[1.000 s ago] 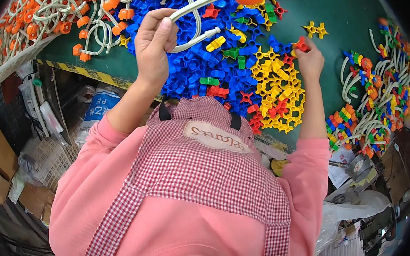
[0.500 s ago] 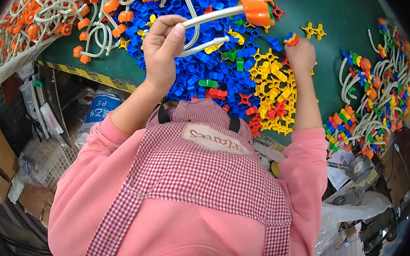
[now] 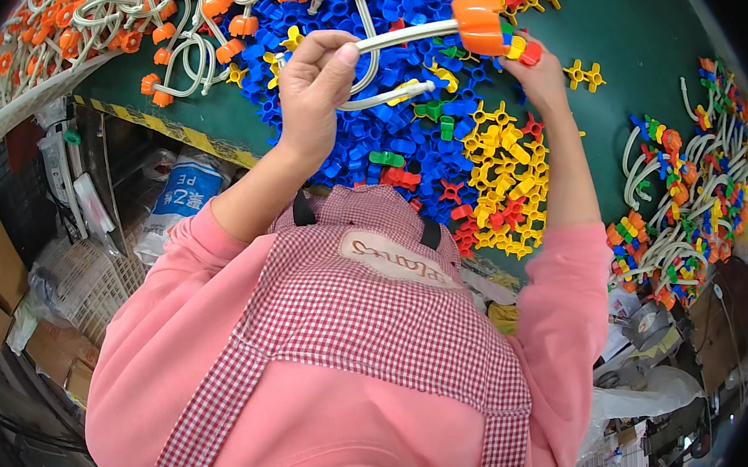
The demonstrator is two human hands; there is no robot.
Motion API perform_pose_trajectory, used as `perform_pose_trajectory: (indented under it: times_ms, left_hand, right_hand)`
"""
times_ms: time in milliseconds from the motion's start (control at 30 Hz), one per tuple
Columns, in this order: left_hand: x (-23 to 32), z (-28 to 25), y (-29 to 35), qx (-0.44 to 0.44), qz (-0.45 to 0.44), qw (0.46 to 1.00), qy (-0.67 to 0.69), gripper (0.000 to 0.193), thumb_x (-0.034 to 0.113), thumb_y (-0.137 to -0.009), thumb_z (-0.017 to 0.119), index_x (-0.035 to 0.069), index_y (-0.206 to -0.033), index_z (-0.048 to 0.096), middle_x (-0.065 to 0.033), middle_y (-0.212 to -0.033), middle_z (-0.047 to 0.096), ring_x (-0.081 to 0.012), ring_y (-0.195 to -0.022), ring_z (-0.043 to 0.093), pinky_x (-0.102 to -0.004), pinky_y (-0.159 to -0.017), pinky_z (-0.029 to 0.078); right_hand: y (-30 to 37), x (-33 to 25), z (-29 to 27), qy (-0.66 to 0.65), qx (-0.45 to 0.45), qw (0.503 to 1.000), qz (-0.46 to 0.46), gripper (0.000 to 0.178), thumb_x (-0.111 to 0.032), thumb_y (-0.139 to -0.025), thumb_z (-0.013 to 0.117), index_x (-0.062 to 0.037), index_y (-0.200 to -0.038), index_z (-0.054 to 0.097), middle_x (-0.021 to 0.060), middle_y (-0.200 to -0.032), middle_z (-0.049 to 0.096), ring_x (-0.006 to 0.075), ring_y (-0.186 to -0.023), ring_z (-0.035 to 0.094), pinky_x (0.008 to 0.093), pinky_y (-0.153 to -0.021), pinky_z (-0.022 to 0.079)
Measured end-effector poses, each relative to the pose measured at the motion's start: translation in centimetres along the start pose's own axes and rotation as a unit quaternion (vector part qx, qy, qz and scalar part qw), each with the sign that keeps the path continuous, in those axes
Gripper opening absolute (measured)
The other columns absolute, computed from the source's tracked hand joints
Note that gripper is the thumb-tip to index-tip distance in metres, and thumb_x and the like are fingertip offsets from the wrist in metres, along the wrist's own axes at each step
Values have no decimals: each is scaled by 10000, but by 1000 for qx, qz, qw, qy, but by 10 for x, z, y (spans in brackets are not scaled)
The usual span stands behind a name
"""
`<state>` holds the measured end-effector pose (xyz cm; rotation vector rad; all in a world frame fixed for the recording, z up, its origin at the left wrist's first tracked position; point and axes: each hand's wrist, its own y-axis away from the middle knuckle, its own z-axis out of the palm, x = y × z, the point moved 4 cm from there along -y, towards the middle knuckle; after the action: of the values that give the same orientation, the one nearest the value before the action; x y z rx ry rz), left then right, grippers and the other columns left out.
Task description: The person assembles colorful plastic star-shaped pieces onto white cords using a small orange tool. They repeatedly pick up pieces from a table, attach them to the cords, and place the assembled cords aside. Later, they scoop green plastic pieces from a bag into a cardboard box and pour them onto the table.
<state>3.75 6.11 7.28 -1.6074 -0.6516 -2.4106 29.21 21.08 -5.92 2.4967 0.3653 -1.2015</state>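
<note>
One pale rope [image 3: 416, 34] is noted in the head view, pinched by the left hand [image 3: 312, 95] over blue pieces [image 3: 360, 139]. A red piece [image 3: 531, 53] and yellow piece [image 3: 516, 48] are pinched by the right hand [image 3: 543, 79] just beside the rope's orange cap [image 3: 479, 22].

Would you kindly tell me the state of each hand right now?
Left hand: closed, holding a pale tube with an orange cap.
Right hand: closed, holding a small red piece.
</note>
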Motion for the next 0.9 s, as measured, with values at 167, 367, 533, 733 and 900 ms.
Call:
perform_pose_trajectory:
  times_ms: [167,367,533,733,900]
  left_hand:
    - [6,4,-1,-12,30,999,-4,97,120,-861,585,32,-897,572,78,-589,424,3,-481,303,-180,-427,208]
    - [-8,17,1,-22,48,998,-19,90,101,-851,591,18,-885,595,51,-607,447,-16,-513,350,-180,-451,258]
    - [-8,30,11,-93,49,994,-24,103,103,-856,590,10,-897,602,49,-563,411,-24,-449,279,-195,-409,198]
    - [-15,18,20,-134,-34,988,62,153,160,-885,552,15,-899,598,58,-529,345,-33,-441,255,-206,-402,183]
    - [-12,39,29,-226,-39,969,92,223,245,-891,541,29,-930,577,62,-537,317,-47,-447,269,-219,-419,201]
  right_hand:
    - [14,-12,4,-29,16,999,21,464,-186,-671,728,-22,-1076,573,75,-950,650,194,-868,619,277,-811,471]
    - [102,-94,7,-175,-80,979,-68,340,-83,-653,712,-12,-964,593,109,-1187,558,172,-1032,563,297,-876,438]
    - [132,-120,7,-53,-84,987,-128,273,-104,-626,710,-26,-863,597,127,-1255,514,273,-1097,536,331,-900,428]
    - [145,-124,-20,-101,-16,988,-118,274,-14,-612,708,-7,-875,635,100,-1029,613,234,-951,588,322,-829,462]
    - [158,-116,10,-63,-185,981,-11,596,-86,-644,726,-93,-1208,533,74,-1251,477,213,-1144,450,349,-971,355]
